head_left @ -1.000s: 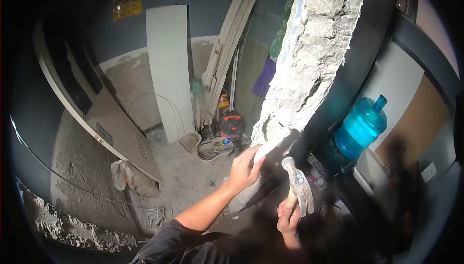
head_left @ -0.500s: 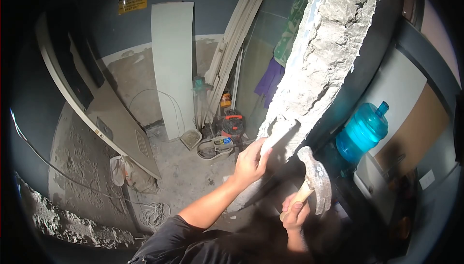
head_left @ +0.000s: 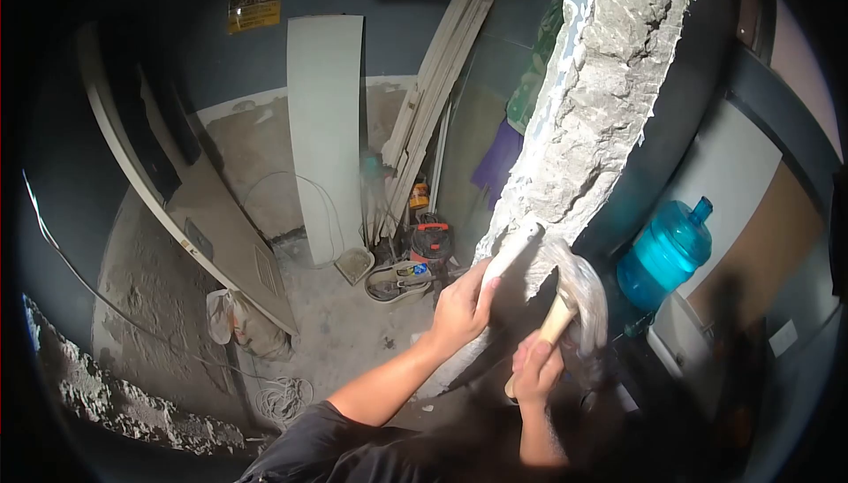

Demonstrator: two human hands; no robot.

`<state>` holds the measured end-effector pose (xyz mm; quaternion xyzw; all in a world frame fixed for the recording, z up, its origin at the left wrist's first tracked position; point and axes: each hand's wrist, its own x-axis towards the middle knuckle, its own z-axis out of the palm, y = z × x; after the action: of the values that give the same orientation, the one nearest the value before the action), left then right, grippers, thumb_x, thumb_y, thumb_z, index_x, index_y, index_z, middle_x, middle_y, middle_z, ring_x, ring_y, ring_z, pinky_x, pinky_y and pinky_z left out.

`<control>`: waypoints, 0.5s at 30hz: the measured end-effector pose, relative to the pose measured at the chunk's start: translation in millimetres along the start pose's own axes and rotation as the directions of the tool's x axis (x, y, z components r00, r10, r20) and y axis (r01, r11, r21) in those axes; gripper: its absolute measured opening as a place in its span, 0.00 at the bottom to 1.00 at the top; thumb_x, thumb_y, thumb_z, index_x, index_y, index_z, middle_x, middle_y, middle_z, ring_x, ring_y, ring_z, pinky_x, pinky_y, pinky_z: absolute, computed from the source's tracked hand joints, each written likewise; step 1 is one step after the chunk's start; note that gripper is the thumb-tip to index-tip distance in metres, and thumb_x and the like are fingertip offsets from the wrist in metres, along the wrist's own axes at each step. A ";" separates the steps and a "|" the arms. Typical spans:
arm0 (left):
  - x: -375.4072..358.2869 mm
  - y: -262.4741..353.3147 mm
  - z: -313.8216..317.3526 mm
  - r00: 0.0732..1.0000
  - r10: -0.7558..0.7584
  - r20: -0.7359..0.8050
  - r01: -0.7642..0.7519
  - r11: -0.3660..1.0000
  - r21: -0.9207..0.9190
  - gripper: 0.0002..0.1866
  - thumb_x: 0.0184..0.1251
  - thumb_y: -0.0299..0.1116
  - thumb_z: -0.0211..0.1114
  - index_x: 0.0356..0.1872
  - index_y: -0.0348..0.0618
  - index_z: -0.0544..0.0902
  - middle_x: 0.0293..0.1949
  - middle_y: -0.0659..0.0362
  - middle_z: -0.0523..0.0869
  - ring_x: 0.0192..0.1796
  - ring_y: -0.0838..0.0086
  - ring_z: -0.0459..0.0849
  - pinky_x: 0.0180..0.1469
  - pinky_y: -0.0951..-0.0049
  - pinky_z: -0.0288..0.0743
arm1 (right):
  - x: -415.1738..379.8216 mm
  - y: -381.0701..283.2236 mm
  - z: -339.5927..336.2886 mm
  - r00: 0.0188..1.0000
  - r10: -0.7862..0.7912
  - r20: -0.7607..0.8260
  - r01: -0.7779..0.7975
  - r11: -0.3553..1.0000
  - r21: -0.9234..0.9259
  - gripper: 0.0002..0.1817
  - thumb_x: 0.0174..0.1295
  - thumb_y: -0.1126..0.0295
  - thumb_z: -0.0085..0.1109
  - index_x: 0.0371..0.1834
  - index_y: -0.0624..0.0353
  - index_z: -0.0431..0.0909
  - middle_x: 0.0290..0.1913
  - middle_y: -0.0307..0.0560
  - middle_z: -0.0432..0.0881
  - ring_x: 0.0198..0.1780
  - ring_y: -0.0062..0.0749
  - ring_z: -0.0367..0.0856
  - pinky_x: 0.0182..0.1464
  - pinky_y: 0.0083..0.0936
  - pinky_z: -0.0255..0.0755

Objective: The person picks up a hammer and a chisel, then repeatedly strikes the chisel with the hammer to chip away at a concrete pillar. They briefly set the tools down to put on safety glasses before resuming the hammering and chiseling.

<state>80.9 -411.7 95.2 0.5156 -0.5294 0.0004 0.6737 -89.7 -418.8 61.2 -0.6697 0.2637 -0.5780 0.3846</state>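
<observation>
Metal hammer has risen; column craggy.

Bare floor leaves passage left of the frame's lower centre. The chipped column blocks upper right; a blue jug obstructs centre right.

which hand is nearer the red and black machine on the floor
Left. The left hand, holding a white tool, appears below and right of the machine; the right hand, gripping a hammer, is lower and farther right in view.
</observation>
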 end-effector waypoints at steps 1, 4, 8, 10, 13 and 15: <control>-1.8 0.4 0.1 1.000 -0.002 -0.005 0.002 1.000 0.002 0.15 0.77 0.30 0.62 0.59 0.35 0.80 0.31 0.51 0.84 0.26 0.76 0.78 0.32 0.73 0.74 | -3.3 -0.4 -3.9 0.994 -0.110 0.013 0.110 0.994 0.018 0.28 0.80 0.47 0.38 0.35 0.63 0.69 0.22 0.40 0.69 0.19 0.22 0.67 0.21 0.19 0.62; -1.4 2.2 1.1 0.999 -0.047 -0.010 0.046 0.998 -0.038 0.17 0.76 0.32 0.62 0.60 0.36 0.79 0.41 0.40 0.87 0.37 0.49 0.88 0.42 0.61 0.81 | -5.9 -4.1 5.2 0.940 -0.311 -0.139 0.329 0.935 0.130 0.31 0.80 0.44 0.36 0.33 0.64 0.68 0.24 0.47 0.70 0.21 0.27 0.69 0.23 0.22 0.64; -3.5 4.2 5.2 0.999 -0.038 0.015 0.037 0.998 0.045 0.18 0.75 0.31 0.63 0.61 0.35 0.78 0.42 0.40 0.87 0.38 0.49 0.88 0.43 0.61 0.81 | 1.3 3.0 2.4 0.971 -0.238 0.011 0.239 0.969 -0.069 0.27 0.80 0.49 0.41 0.32 0.64 0.70 0.24 0.43 0.73 0.24 0.27 0.73 0.28 0.24 0.67; -7.3 4.8 8.0 1.000 -0.012 0.003 0.012 0.998 0.058 0.18 0.75 0.31 0.63 0.61 0.34 0.78 0.42 0.40 0.87 0.38 0.50 0.88 0.43 0.61 0.81 | 0.9 5.9 2.6 0.999 0.030 -0.011 -0.032 0.961 -0.275 0.21 0.78 0.55 0.45 0.34 0.62 0.73 0.25 0.40 0.74 0.24 0.23 0.72 0.27 0.22 0.66; -2.4 2.4 10.9 0.996 0.062 -0.066 -0.056 0.994 0.089 0.18 0.75 0.29 0.63 0.61 0.33 0.78 0.33 0.46 0.85 0.26 0.66 0.81 0.32 0.69 0.76 | -6.8 -24.6 2.7 0.995 0.086 -0.053 -0.087 0.996 -0.011 0.22 0.78 0.54 0.45 0.33 0.62 0.72 0.24 0.39 0.73 0.22 0.20 0.69 0.25 0.20 0.63; -4.8 -2.9 15.2 0.986 0.124 -0.113 -0.116 0.991 0.074 0.18 0.75 0.29 0.63 0.61 0.33 0.78 0.33 0.45 0.85 0.26 0.65 0.82 0.33 0.69 0.77 | -2.7 -28.7 3.4 0.961 -0.269 -0.067 0.272 0.961 0.042 0.28 0.80 0.49 0.41 0.27 0.61 0.67 0.20 0.37 0.67 0.19 0.21 0.65 0.23 0.21 0.61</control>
<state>69.5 -421.0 88.3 0.5041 -0.5186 0.0891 0.6848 -89.5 -399.7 83.1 -0.6716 0.1662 -0.6518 0.3107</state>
